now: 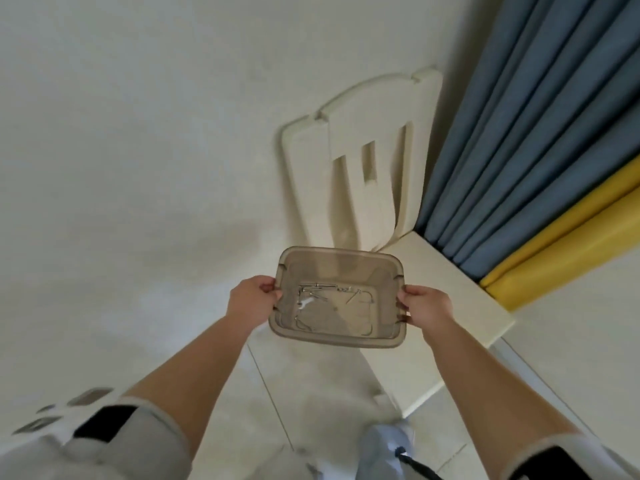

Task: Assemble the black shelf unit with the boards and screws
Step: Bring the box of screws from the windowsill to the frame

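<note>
A translucent grey plastic box (381,271) hangs in the air at the centre of the head view, held level between both hands. My left hand (251,299) grips its left rim and my right hand (427,308) grips its right rim. Several metal screws (322,289) and a small metal tool lie loose on the box's bottom. No black boards are in view.
A cream chair (367,150) stands against the white wall beyond the box. A cream table edge (450,306) runs along the right, below blue curtains (536,140) and a yellow panel (571,244). Pale floor tiles and my shoe (388,445) show below.
</note>
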